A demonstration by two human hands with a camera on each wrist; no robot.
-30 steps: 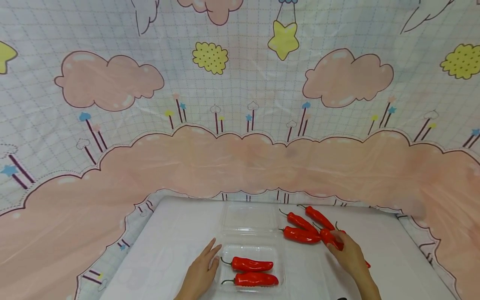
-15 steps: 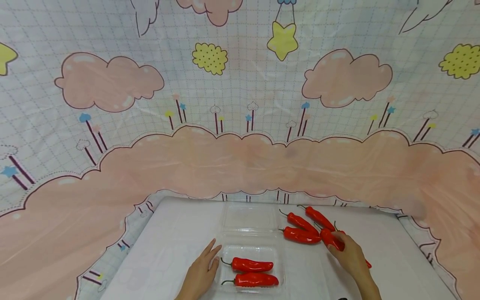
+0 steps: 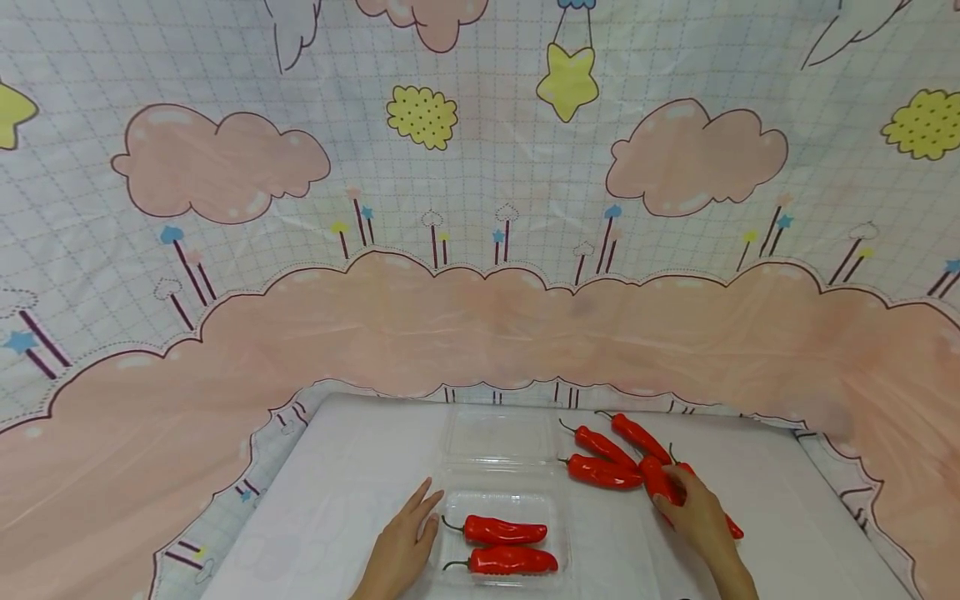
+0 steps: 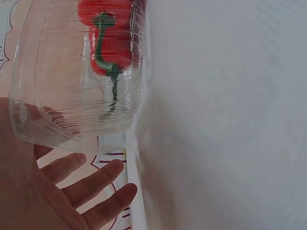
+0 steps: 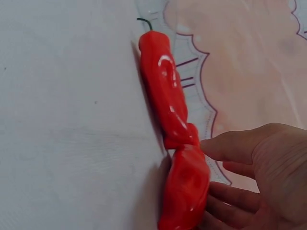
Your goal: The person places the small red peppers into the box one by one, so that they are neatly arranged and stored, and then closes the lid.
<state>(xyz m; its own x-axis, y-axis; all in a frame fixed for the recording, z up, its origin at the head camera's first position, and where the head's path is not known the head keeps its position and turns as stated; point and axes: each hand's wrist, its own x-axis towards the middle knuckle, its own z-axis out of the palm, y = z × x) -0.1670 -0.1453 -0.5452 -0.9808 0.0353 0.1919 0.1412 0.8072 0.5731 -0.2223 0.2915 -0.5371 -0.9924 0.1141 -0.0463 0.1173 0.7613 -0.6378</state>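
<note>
My left hand (image 3: 400, 550) rests at the left edge of the clear plastic container (image 3: 564, 533), fingers spread. The left wrist view shows this hand (image 4: 62, 191) against the container's corner (image 4: 62, 136). Two red peppers (image 3: 504, 529) (image 3: 513, 560) lie side by side inside, stems to the left. At the right, my right hand (image 3: 701, 517) pinches a red pepper (image 3: 658, 479) between thumb and fingers. In the right wrist view the hand (image 5: 254, 172) is at the side of that pepper (image 5: 187, 187), whose end meets another pepper (image 5: 163, 86).
Beside the held pepper lie more red peppers (image 3: 602, 472) (image 3: 603, 446) (image 3: 637, 435), and another (image 3: 733, 527) is partly behind my right hand. The container's open lid (image 3: 501, 437) lies flat beyond its base on the white table (image 3: 330, 467). A patterned cloth (image 3: 480, 325) hangs behind.
The pepper at my right hand has turned to a steeper angle, and the hand has shifted slightly toward me. My left hand and the peppers in the container stay where they were.
</note>
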